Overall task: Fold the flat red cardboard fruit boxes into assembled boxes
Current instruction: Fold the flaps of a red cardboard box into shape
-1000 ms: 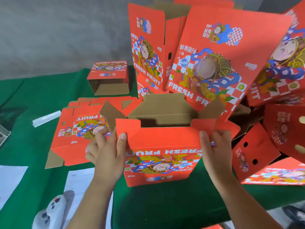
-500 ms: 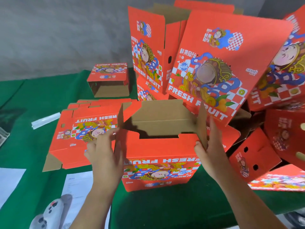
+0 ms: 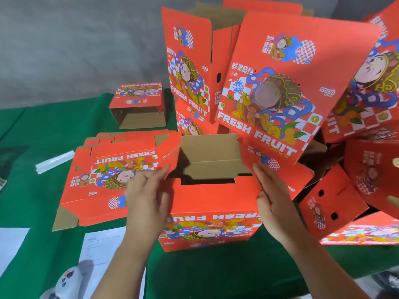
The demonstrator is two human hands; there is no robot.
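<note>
A half-formed red box [image 3: 212, 203] stands upright on the green surface [image 3: 226, 272], near the middle of the view, its top open and the brown inside showing. The left hand [image 3: 149, 201] lies against the box's left near corner; its fingers [image 3: 160, 172] reach up and pinch the lower edge of the left side flap [image 3: 172, 157], which stands tilted outward. The right hand [image 3: 273, 203] is on the right near corner — its fingers [image 3: 260, 172] extend up along the right side flap [image 3: 253, 156] and the thumb lies on the red front panel, so the flap sits gripped between fingers and thumb. The far flap [image 3: 210, 147] stands upright between the two side flaps, and the near flap hangs down flat on the front face, printed "FRESH FRUIT" upside down.

Just left of the box lies a stack of flat red boxes [image 3: 112, 175], touching the left hand's far side. Farther left on the surface is a clear plastic strip [image 3: 55, 161]. At the far left stands a small assembled box [image 3: 138, 104], lying on its side with its opening toward the viewer. Behind and to the right, a pile of assembled boxes [image 3: 280, 83] leans at several angles. Sheets of white paper [image 3: 101, 249] lie at the near left — a white-and-grey object rests on them, too cut off to name.
</note>
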